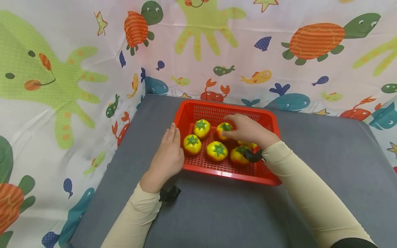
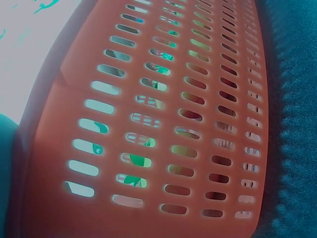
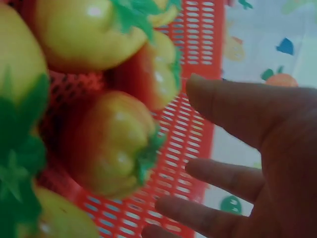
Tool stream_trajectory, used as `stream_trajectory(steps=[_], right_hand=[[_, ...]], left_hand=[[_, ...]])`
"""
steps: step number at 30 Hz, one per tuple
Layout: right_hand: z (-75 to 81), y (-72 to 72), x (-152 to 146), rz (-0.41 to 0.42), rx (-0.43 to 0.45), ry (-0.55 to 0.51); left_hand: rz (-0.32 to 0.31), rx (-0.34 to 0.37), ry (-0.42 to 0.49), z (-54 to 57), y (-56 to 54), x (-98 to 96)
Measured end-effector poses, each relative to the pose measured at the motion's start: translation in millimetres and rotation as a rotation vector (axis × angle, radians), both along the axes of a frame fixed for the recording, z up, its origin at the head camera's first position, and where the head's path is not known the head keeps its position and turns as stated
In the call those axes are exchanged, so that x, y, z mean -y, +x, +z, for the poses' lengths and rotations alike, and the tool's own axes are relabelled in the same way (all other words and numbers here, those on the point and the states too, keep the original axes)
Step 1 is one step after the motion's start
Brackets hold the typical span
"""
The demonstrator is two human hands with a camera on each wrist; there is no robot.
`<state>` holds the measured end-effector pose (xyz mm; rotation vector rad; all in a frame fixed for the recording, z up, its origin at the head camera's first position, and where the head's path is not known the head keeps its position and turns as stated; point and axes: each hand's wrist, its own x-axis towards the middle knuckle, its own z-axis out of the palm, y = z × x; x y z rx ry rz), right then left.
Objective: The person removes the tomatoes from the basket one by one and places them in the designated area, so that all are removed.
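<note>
A red plastic basket (image 1: 226, 174) with slotted walls holds several yellow-and-red tomato-like fruits (image 1: 216, 151) with green star-shaped tops. My left hand (image 1: 169, 155) rests along the basket's left side, its fingers straight. Only the slotted basket wall (image 2: 133, 114) fills most of the left wrist view; no fingers show there. Over the basket's back part, my right hand (image 1: 248, 129) reaches toward a fruit (image 1: 224, 130). In the right wrist view, thumb and fingers (image 3: 223, 96) are spread beside a fruit (image 3: 111, 144), with a gap between. One fruit (image 1: 248, 144) is partly hidden under the right hand.
The basket stands on a grey table surface (image 1: 217, 213). Behind and to the left hangs a white cloth (image 1: 192, 74) printed with sea animals. Black straps (image 1: 170, 194) sit at both wrists.
</note>
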<state>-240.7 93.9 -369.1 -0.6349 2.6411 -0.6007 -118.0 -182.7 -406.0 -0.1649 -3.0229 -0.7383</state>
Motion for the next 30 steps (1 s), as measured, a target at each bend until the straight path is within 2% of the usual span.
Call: stream_trajectory(steps=[7,16,22,30], right_hand=[[-12.1,-6.7,5,-0.024,0.060,0.023],[-20.3,-9.0,7,-0.029,0.054,0.034],[-24.9,-11.3,6,-0.005,0.037,0.036],[-26.4,-10.4,5,-0.012,0.042,0.011]], left_hand=[[0.004,-0.008,0.035,-0.8,0.2,1.4],[0.033,-0.006,0.077,-0.9,0.9,1.4],[0.036,-0.008,0.078,1.0,0.0,0.4],[0.039,-0.003,0.080,-0.3,1.6,-0.8]])
